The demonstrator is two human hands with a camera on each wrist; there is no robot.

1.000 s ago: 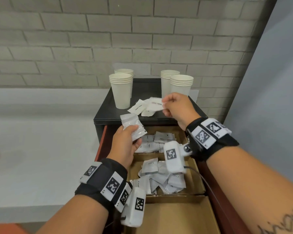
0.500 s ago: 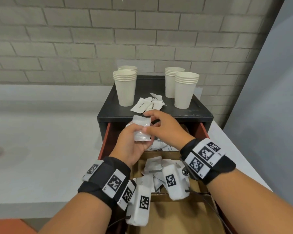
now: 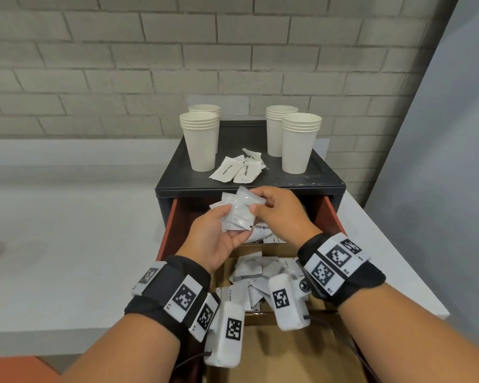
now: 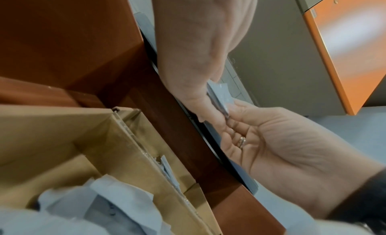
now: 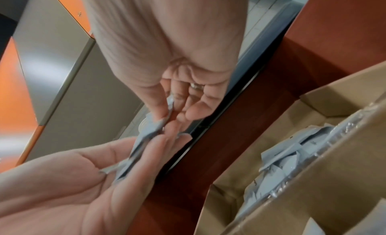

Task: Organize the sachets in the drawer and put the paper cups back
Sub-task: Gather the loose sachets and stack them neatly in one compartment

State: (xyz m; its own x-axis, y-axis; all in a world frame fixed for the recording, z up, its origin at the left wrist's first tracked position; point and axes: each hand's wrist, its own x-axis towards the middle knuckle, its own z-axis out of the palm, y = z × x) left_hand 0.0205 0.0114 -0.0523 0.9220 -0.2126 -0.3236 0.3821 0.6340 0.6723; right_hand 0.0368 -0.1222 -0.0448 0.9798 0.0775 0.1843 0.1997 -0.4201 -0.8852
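With the left hand [image 3: 219, 239] gripping the sachet bundle [image 3: 239, 212], the right hand [image 3: 280, 214] pinches its top edge, both directly above the drawer's [image 3: 168, 230] back compartment

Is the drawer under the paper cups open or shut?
Open: the drawer is pulled out toward the person, its cardboard compartments of sachets exposed.

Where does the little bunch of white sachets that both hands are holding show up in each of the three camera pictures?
Head view: the held sachets sit at centre, between the left hand and the right hand, above the open drawer.
Left wrist view: only an edge-on sliver, right of centre, pinched between both hands.
Right wrist view: edge-on, blurred, centre-left, between the fingers.
Shared landmark: the cardboard divider box in the drawer.
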